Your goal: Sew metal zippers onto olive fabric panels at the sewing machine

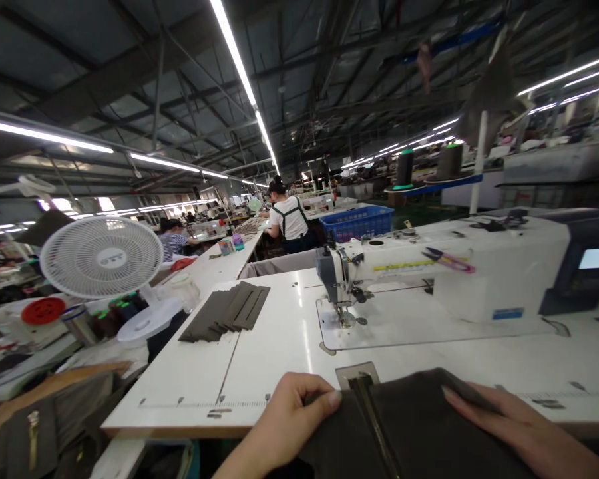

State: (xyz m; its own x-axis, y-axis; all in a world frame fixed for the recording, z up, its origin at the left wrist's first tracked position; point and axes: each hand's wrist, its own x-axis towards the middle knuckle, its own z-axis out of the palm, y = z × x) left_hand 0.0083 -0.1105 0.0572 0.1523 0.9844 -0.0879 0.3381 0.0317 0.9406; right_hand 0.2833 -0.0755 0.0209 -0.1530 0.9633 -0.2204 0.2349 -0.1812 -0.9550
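Observation:
A dark olive fabric piece [419, 419] with a metal zipper [377, 426] hangs over the front edge of the white sewing table. My left hand [299, 412] pinches its upper left edge between thumb and fingers, beside the zipper's top end. On the other side my right hand [499, 412] grips the upper right part, its fingers partly hidden by the cloth. Behind the fabric stands a white sewing machine [499, 279], its needle and presser foot [347, 318] over the metal plate. Pink-handled thread snips [449, 261] lie on the machine's arm.
A fanned stack of olive fabric pieces [224, 311] lies at the table's left. Beyond it stands a white fan [102, 256]. Zippered cloth [33, 439] lies lower left. A blue basket [359, 223] and a co-worker [288, 216] are farther back. Thread cones [404, 169] stand right.

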